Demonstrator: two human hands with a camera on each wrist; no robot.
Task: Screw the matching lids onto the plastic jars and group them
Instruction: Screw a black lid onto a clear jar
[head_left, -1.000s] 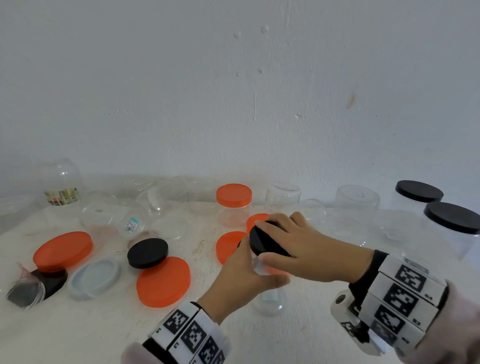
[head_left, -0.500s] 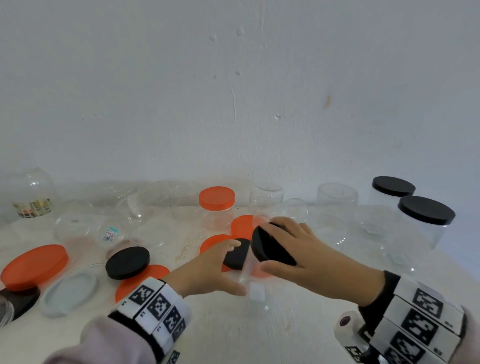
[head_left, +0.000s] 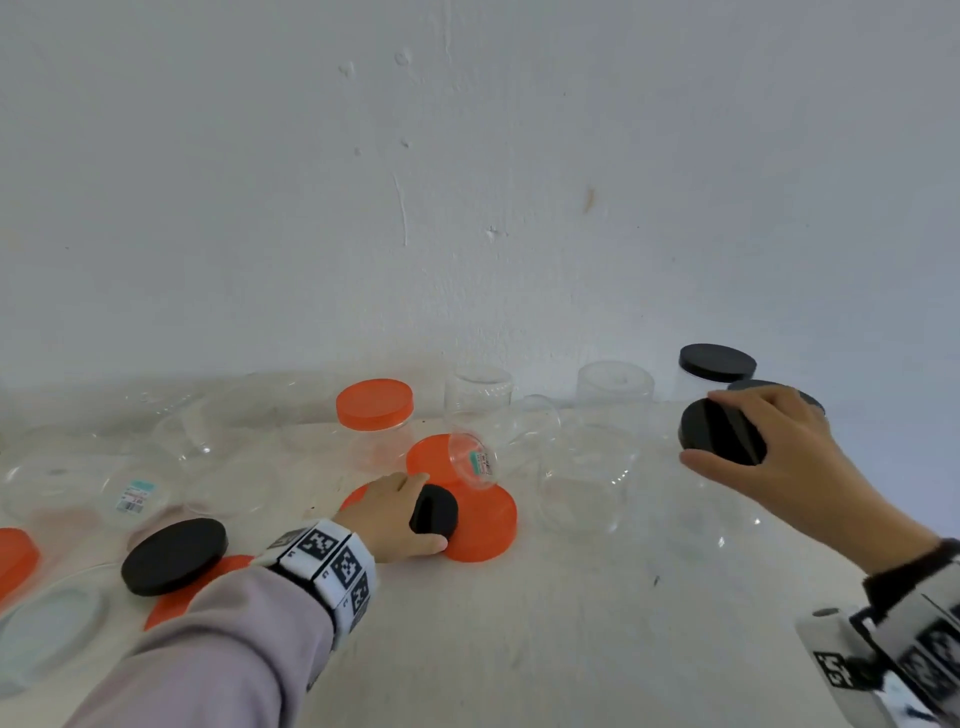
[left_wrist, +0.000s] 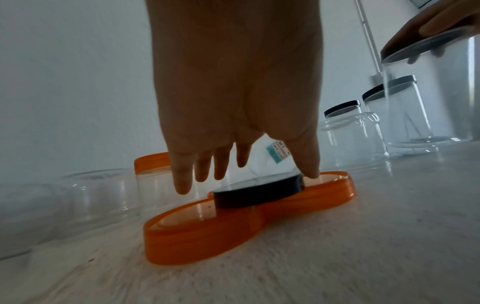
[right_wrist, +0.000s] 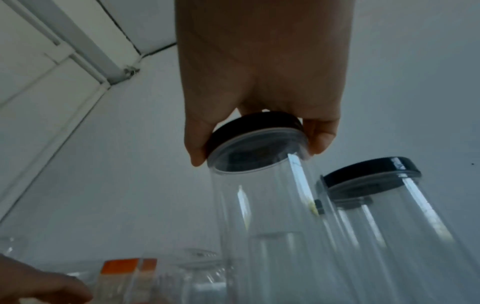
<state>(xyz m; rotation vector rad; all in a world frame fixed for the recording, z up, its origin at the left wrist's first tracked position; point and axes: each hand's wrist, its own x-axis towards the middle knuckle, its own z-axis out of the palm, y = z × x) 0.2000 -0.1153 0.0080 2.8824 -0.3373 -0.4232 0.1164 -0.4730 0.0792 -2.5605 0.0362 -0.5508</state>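
Observation:
At the right, my right hand (head_left: 722, 436) grips the black lid (head_left: 719, 439) of a tall clear jar (head_left: 727, 519). The right wrist view shows the fingers of that hand (right_wrist: 259, 142) curled round the lid (right_wrist: 254, 123) on the jar (right_wrist: 272, 226). It is next to two black-lidded jars (head_left: 717, 364). My left hand (head_left: 423, 512) reaches over a small black lid (head_left: 436, 514) lying on orange lids (head_left: 483, 525). In the left wrist view its thumb touches the lid (left_wrist: 259, 191) and the straight fingers (left_wrist: 182, 185) hover beside it.
An orange-lidded jar (head_left: 374, 405) and open clear jars (head_left: 613, 395) stand along the wall. A small stickered jar (head_left: 470, 462) lies on its side behind my left hand. A larger black lid (head_left: 174, 556) and more lids and jars lie at the left.
My right hand has carried the black-lidded jar to the right, beside the other black-lidded jars. My left hand let go of that jar and moved onto the small black lid.

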